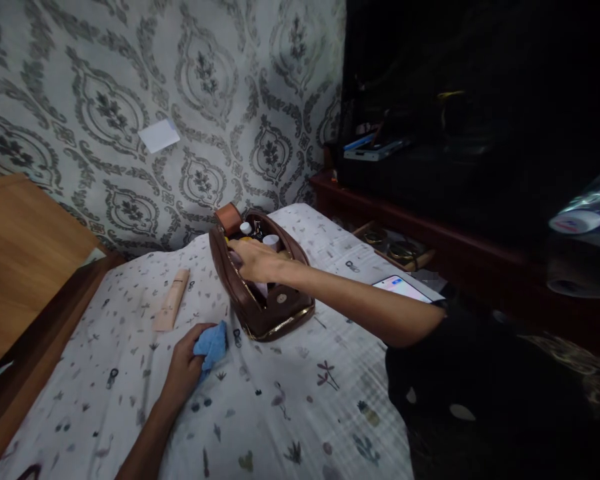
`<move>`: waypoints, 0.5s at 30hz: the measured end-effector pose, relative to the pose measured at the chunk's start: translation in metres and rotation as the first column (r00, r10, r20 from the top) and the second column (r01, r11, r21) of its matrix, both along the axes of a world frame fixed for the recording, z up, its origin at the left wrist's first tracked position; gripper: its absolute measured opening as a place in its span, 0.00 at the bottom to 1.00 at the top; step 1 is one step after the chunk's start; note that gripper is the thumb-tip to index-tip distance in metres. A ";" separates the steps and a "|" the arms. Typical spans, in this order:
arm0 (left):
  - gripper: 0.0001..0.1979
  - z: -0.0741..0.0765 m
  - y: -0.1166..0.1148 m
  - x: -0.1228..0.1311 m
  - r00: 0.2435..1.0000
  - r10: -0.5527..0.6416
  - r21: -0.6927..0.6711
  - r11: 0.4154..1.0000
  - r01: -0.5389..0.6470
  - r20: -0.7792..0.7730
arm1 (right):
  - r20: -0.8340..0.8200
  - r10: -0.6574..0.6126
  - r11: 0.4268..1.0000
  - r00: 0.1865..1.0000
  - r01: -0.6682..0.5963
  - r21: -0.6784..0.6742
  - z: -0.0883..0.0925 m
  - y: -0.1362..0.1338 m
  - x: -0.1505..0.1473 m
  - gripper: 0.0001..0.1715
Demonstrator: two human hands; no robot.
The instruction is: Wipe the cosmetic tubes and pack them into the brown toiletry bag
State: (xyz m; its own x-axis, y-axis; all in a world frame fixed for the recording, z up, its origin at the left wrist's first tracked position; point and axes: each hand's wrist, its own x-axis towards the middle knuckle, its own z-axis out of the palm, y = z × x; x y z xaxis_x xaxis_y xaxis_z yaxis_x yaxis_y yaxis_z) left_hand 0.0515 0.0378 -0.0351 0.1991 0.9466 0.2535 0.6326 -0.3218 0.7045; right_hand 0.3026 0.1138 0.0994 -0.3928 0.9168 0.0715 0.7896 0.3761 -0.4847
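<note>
A brown leather toiletry bag (273, 310) with a gold zipper stands open on the patterned bed sheet (290, 400). My right hand (254, 259) reaches into the top of the bag, fingers curled among small bottles and caps; what it grips is hidden. My left hand (187, 363) rests on the sheet in front of the bag, closed on a light blue cloth (211, 345). A beige tube (171, 300) lies flat to the left of the bag, apart from both hands.
A phone (403, 288) with a lit screen lies at the bed's right edge. A dark wooden shelf (430, 227) with bangles and a drawer stands to the right. A wooden headboard (25, 260) borders the left. A patterned wall (180, 100) is behind.
</note>
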 end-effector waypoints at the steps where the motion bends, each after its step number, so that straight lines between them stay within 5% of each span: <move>1: 0.28 0.000 0.000 0.000 1.000 -0.002 0.001 1.000 0.002 -0.002 | -0.021 -0.037 0.999 0.999 0.037 0.007 -0.002 -0.002 -0.001 0.30; 5: 0.27 0.002 -0.001 0.000 1.000 -0.008 0.008 1.000 0.008 -0.010 | -0.087 -0.150 0.989 0.985 0.151 0.003 -0.009 -0.002 -0.004 0.25; 15: 0.28 0.001 -0.001 0.001 1.000 0.024 -0.008 1.000 -0.024 -0.005 | -0.019 -0.130 0.991 0.991 0.129 -0.030 -0.002 0.017 -0.013 0.18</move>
